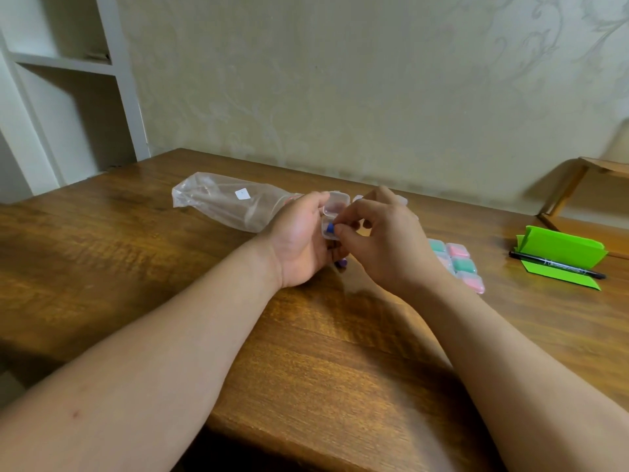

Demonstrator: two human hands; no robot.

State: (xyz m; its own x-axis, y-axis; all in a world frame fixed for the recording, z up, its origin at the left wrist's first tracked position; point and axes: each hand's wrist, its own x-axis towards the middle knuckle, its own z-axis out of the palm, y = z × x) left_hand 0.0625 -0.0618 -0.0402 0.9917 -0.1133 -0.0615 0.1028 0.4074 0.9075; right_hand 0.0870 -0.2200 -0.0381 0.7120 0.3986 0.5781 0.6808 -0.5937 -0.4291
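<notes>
Your left hand (299, 240) grips a small clear box (335, 216), lid open, just above the counter (306, 352) at mid-scene. Your right hand (384, 243) pinches a blue piece (330, 228) inside the box. A plastic bag (224, 202) lies far left; filled boxes (459, 264), green paper (561, 250) and a pen (558, 265) lie right.

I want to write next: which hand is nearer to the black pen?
Right. The right hand, pinching a blue piece, is left of the black pen; the left hand, holding a clear box, farther left.
</notes>
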